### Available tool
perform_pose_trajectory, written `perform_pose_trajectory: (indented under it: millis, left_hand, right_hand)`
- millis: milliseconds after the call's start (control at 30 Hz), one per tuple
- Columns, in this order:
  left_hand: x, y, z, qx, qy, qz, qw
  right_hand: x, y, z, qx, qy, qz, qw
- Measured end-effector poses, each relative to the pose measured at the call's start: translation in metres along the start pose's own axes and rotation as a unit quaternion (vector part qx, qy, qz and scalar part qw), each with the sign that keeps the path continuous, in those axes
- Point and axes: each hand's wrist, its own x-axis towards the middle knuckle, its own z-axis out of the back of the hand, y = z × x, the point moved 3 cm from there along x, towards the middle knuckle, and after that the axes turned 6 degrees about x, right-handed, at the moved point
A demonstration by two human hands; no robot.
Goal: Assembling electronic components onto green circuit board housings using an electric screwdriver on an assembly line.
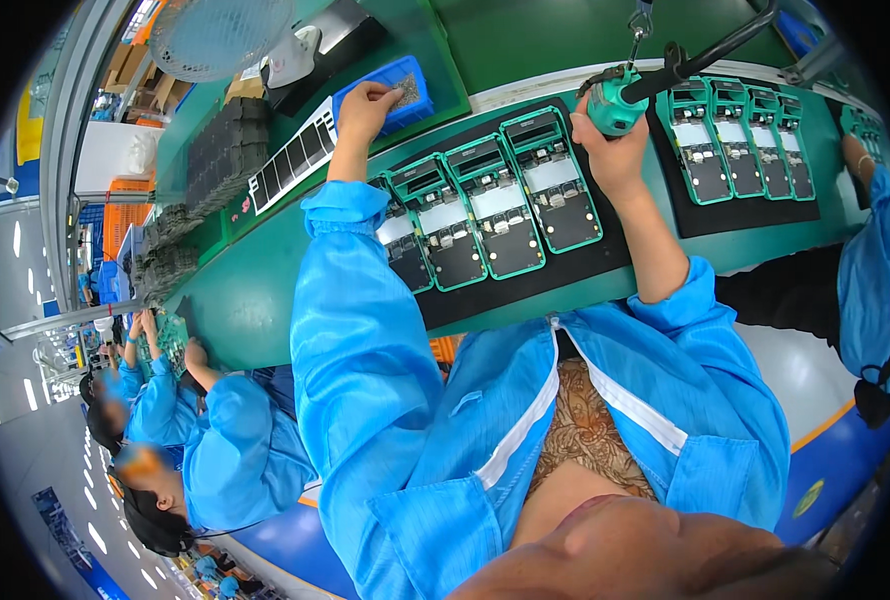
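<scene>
My left hand [362, 115] reaches into a small blue bin [423, 80] at the back of the bench. Its fingertips are pinched together over small metal pieces [405, 93], too small to tell apart; whether anything is between them is hidden. A green-and-black power screwdriver [620, 112], hanging from a hook, is gripped in my right hand [615, 160]. Between and below my hands, several green-edged device housings [493, 205] with dark and white inner parts lie in a row on a black mat [610, 258].
More such housings [730, 140] lie on a second mat at right, near a co-worker's sleeve [870, 240]. Stacked dark parts [230, 140], a white slotted strip [295, 160] and a fan [215, 40] stand left. Co-workers in blue [240, 445] sit further left. A black bar [720, 55] crosses above the screwdriver.
</scene>
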Motion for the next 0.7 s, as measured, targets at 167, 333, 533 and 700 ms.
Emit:
perform_pose_trajectory:
  millis: [167, 333, 533, 700]
  left_hand:
    - [0.001, -0.001, 0.001, 0.03, 0.036, -0.014, 0.999]
    - [-0.002, -0.006, 0.006, 0.004, -0.019, -0.011, 1.0]
    - [-0.024, -0.022, 0.024, -0.157, -0.078, -0.002, 0.985]
    - [-0.084, -0.073, 0.026, -0.199, -0.098, -0.07, 0.973]
  right_hand:
    - [0.002, 0.0, -0.002, 0.011, -0.008, 0.019, 1.0]
    - [0.002, 0.001, -0.002, 0.0, -0.006, 0.016, 1.0]
    - [0.004, 0.004, -0.006, -0.001, -0.003, 0.036, 0.999]
    - [0.002, 0.015, -0.006, 0.041, -0.021, 0.04, 0.998]
